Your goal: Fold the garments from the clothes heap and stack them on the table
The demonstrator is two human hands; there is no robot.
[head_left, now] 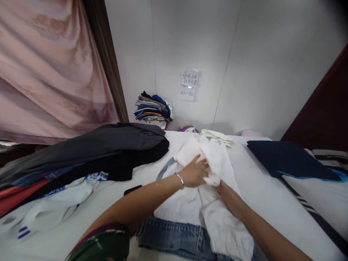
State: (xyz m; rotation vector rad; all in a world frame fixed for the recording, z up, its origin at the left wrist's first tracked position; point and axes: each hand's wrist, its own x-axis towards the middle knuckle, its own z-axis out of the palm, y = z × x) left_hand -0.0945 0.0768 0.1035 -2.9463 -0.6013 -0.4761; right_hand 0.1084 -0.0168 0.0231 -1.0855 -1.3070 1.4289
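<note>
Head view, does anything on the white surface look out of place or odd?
A flat black object, perhaps a phone, lies partly behind the left forearm; it looks odd because it doesn't seem to be clothing. I see no spill or damage.

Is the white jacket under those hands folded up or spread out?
Partly folded: one sleeve of the white jacket lies over the denim below, while its upper part is bunched at the left hand.

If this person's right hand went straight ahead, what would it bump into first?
The right hand would first meet the bunched white garment it touches; beyond that, probably the left hand, though depth there is unclear.
</note>
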